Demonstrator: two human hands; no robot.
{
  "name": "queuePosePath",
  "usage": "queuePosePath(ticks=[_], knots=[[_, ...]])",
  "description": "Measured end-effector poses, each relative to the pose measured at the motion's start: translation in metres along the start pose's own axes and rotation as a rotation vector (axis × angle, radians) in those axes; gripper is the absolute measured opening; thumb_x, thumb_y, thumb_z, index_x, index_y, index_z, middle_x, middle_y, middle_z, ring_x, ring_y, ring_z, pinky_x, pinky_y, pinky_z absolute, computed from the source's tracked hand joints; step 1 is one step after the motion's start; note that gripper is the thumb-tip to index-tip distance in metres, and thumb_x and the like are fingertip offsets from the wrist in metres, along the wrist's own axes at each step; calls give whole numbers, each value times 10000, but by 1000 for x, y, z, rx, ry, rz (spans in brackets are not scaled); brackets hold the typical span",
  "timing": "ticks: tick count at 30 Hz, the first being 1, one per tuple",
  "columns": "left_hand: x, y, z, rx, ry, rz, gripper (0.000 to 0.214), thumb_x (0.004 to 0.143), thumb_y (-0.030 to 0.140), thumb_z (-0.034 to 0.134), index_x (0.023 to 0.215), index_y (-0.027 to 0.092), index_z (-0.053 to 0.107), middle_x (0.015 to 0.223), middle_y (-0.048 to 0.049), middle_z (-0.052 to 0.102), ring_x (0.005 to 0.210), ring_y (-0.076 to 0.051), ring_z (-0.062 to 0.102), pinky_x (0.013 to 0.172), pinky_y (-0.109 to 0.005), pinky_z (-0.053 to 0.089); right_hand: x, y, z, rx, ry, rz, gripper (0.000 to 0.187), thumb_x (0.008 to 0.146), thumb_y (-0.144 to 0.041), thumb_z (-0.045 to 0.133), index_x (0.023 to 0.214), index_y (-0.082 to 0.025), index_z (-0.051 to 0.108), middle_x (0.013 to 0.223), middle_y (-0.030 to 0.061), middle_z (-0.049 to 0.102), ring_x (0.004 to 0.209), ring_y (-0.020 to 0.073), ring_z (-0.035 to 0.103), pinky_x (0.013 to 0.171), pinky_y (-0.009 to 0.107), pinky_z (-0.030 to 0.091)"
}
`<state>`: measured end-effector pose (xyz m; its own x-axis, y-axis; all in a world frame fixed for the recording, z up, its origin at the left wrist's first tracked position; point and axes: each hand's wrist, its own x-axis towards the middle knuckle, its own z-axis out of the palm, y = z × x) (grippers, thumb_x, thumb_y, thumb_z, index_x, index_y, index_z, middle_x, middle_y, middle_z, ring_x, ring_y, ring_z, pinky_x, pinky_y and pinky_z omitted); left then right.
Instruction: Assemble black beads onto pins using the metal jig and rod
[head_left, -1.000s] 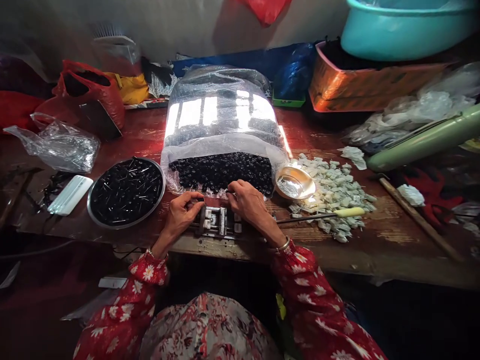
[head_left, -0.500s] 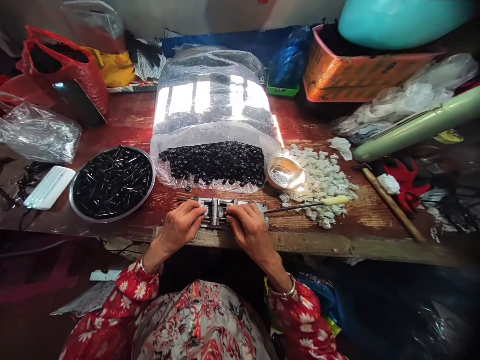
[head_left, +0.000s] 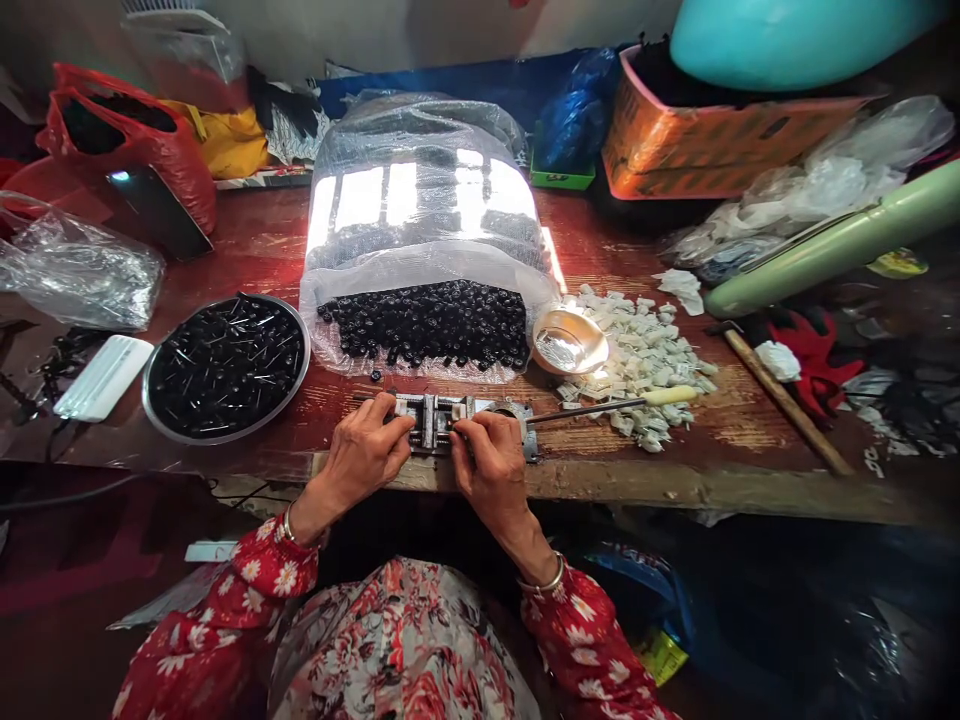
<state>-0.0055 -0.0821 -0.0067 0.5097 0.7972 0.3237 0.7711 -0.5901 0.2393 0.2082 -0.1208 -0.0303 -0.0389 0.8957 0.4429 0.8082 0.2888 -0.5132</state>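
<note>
A metal clamp fixture like a small vise (head_left: pixel 430 424) lies at the front edge of the table. My left hand (head_left: pixel 367 440) is closed at its left end, thumb and fingers pinched; whatever is between them is too small to name. At the right jaw, my right hand (head_left: pixel 491 455) is also closed, fingertips pressed together on something tiny and dark that I cannot make out. A rod with a pale yellow handle (head_left: pixel 670 396) extends right from the fixture. Behind it, many small black round parts (head_left: pixel 442 325) spill from a clear plastic bag (head_left: pixel 427 215).
A round tray (head_left: pixel 303 378) of black parts with thin pins stands left, beside a white box (head_left: pixel 103 377). To the right are a shallow bowl (head_left: pixel 570 342), a pile of whitish pieces (head_left: pixel 645 350) and a hammer (head_left: pixel 787 400). An orange basket (head_left: pixel 720 150) stands behind.
My right hand has shifted slightly, its wrist and forearm coming left and its fingers curling more at the fixture. My left hand stays nearly in place.
</note>
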Motion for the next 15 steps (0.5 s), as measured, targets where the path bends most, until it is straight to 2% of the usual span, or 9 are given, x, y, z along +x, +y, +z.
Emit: queuePosePath(ticks=[4, 8, 11, 15], knots=[[-3, -1, 4, -59, 51, -23, 216, 951, 165, 584, 1084, 223, 744, 1123, -95, 620, 947, -208, 634, 807, -319, 554, 3, -2, 2, -64, -37, 8, 136, 1008, -203, 555, 994, -234, 686, 1073, 103, 648, 1019, 284, 526, 915, 431, 464], [-6, -3, 9, -131, 118, -48, 191, 968, 204, 620, 1095, 225, 761, 1088, -79, 593, 899, -172, 647, 775, -276, 556, 3, -2, 7, -28, 3, 10, 146, 1012, -200, 544, 1032, -235, 685, 1065, 92, 637, 1020, 278, 516, 922, 427, 455], [-8, -3, 12, -154, 125, -64, 202, 968, 203, 621, 1108, 238, 763, 1097, -75, 590, 911, -167, 657, 778, -265, 562, 2, -1, 5, -2, 10, 11, 150, 1018, -203, 545, 1044, -243, 687, 1058, 90, 633, 1012, 278, 518, 919, 432, 457], [-9, -8, 7, -279, 125, -105, 214, 990, 260, 634, 1176, 251, 739, 1109, -68, 606, 940, -163, 672, 804, -260, 574, 8, 2, -10, 67, -101, -5, 126, 1030, -239, 572, 1044, -239, 697, 1050, 90, 656, 989, 272, 539, 892, 413, 474]])
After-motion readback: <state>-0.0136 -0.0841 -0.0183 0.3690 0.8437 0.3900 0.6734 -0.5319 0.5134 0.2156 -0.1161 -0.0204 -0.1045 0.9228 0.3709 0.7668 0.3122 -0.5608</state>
